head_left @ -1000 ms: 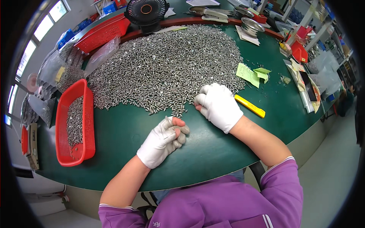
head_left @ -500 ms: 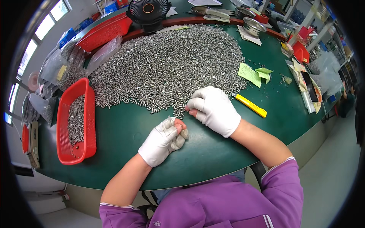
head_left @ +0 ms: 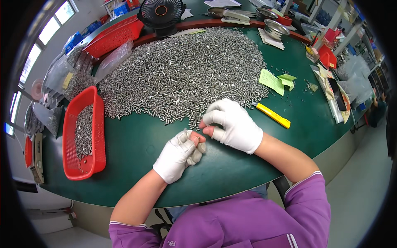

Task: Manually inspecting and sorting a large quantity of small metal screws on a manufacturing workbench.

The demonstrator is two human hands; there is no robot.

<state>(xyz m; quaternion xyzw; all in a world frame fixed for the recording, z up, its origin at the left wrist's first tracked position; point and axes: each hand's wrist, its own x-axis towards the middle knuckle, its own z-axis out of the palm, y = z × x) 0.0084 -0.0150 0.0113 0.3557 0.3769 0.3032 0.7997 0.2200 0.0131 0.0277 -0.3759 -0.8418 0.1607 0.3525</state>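
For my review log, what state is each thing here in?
Left hand, gloved, thumb and forefinger closed together; any held piece unclear
Right hand, gloved, fingers curled; grip unclear
Metal pieces, heaped loose
Red basket, partly filled with metal pieces
Yellow cutter, lying flat
Green paper, creased
Fan, upright; running or not unclear

Bright, even light falls on the left hand [head_left: 175, 158] and right hand [head_left: 235, 126], both sharp, as windows [head_left: 64, 13] blaze white far beyond them to the left; glints speckle the pile [head_left: 182, 68] ahead, a faint sheen marks the table [head_left: 138, 155] beside the left hand, and fisheye distortion bows the table's near edge inside a black rim
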